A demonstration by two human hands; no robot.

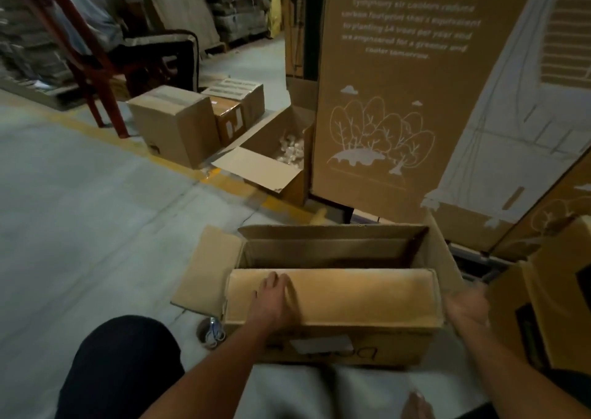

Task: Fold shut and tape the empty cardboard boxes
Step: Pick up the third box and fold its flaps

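An open cardboard box [339,345] stands on the floor in front of me. Its near long flap [358,294] is folded down over the opening. My left hand [271,297] presses flat on that flap near its left end, fingers straight. The far long flap [332,231] stands up, and the left end flap [204,268] lies spread outward. My right hand [467,305] is blurred at the box's right end, fingers spread, beside the right end flap [443,249]. A roll of tape [209,334] lies on the floor by the box's left corner.
A tall printed air cooler carton [409,92] rises behind the box. Another box [550,310] stands at my right. To the left back are an open box with white pieces [278,159], taped boxes [176,124], and a person seated on a red chair [92,63].
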